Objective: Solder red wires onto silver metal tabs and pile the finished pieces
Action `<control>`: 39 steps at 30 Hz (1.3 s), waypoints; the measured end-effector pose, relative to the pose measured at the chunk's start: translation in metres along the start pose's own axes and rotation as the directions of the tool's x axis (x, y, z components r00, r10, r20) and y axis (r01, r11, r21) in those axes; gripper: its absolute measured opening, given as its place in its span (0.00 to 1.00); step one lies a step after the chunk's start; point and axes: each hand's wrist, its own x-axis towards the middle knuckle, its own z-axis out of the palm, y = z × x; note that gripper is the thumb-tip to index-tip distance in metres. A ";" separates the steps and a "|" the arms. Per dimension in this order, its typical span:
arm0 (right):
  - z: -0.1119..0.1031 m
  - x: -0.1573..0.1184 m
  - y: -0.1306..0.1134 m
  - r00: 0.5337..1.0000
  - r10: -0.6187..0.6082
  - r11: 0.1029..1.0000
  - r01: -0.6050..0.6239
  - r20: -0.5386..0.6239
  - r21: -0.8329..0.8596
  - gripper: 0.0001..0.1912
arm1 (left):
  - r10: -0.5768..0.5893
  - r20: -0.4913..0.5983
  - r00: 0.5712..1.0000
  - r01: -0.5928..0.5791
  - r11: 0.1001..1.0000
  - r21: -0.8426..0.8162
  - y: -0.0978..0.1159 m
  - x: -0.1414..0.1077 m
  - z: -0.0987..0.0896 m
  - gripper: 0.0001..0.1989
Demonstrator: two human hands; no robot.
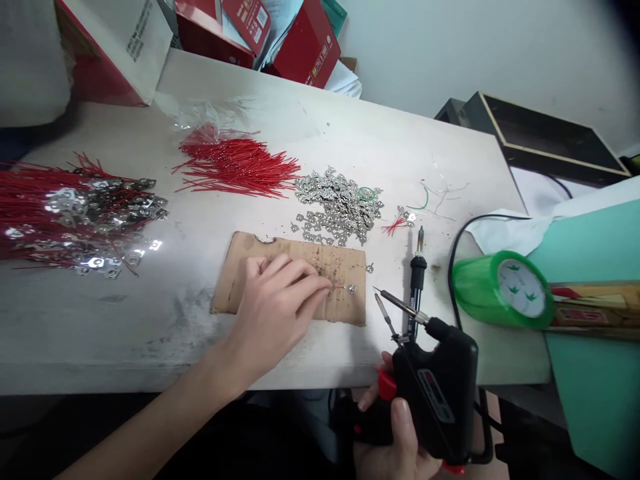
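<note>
My left hand [280, 303] rests over a piece of brown cardboard [300, 250]. Its thumb and index finger pinch a short red wire [339, 287], whose far end meets a small metal tab [351, 289] near the cardboard's right side. In my right hand [400, 433] is a black soldering gun [443, 393] with a red trigger. The gun's tip and its thin feed nozzle point up and left, a short way right of the cardboard, apart from the tab. Behind the cardboard lies a pile of loose metal tabs [340, 203].
Red wires [245, 163] lie bundled at the back; wires with tabs [85, 220] are heaped at the left. A soldering iron [417, 280] lies right of the cardboard, near green tape [500, 290] and a black cable [453, 267]. Red boxes [305, 50] stand behind.
</note>
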 end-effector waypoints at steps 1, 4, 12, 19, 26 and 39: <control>0.001 -0.001 -0.001 0.999 0.027 0.999 -0.026 -0.020 0.043 0.13 | 0.001 -0.002 1.000 -0.001 1.000 -0.002 0.000 0.000 0.000 0.06; 0.003 -0.003 -0.002 0.995 0.071 0.989 -0.062 -0.065 0.134 0.13 | 0.003 -0.006 1.000 -0.003 1.000 -0.005 0.002 0.001 0.000 0.06; 0.001 -0.003 0.006 0.994 0.106 0.975 -0.097 -0.039 0.199 0.12 | -0.026 -0.005 1.000 0.026 0.999 -0.023 0.004 0.000 -0.003 0.05; 0.002 -0.004 0.009 0.997 0.070 0.972 -0.059 -0.041 0.228 0.11 | 0.008 -0.003 1.000 -0.008 1.000 0.013 0.002 -0.002 0.000 0.04; 0.002 -0.004 0.007 0.994 0.088 0.975 -0.073 -0.061 0.208 0.10 | 0.071 0.094 0.993 -0.083 0.988 0.127 0.002 -0.001 -0.001 0.07; -0.002 -0.001 0.010 0.997 0.067 0.984 -0.062 -0.024 0.170 0.14 | 0.211 0.181 0.961 -0.271 0.853 0.446 0.016 0.016 -0.019 0.07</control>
